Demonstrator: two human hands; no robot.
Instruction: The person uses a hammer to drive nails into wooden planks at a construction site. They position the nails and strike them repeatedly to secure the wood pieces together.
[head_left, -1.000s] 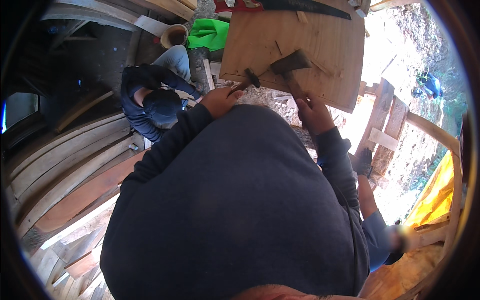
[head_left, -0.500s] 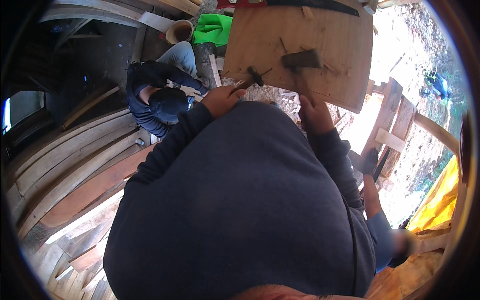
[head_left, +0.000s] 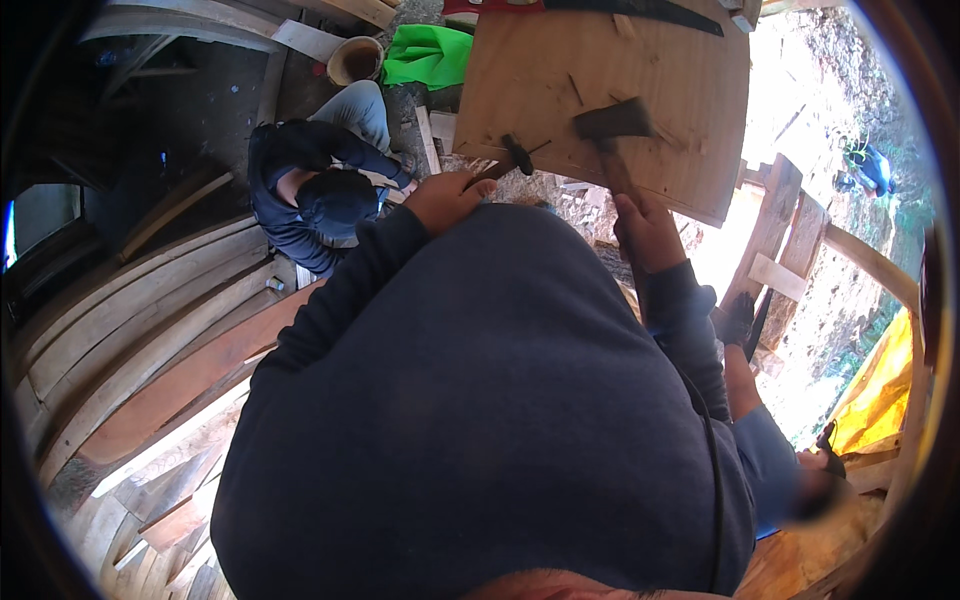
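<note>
My left hand (head_left: 447, 200): closed around the handle of a chisel (head_left: 512, 160), tip on the wooden board (head_left: 560, 70). My right hand (head_left: 648, 232): fist tight on a hammer (head_left: 612, 130), head over the board. Fingers and lower handles hidden behind my dark sweater (head_left: 480, 420).

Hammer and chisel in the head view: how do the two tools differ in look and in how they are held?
The hammer, in the right hand, has a broad dark head blurred above the wooden board. The chisel, in the left hand, is slimmer, sharp in the picture, its dark tip against the board. Both have wooden handles gripped in fists.
</note>
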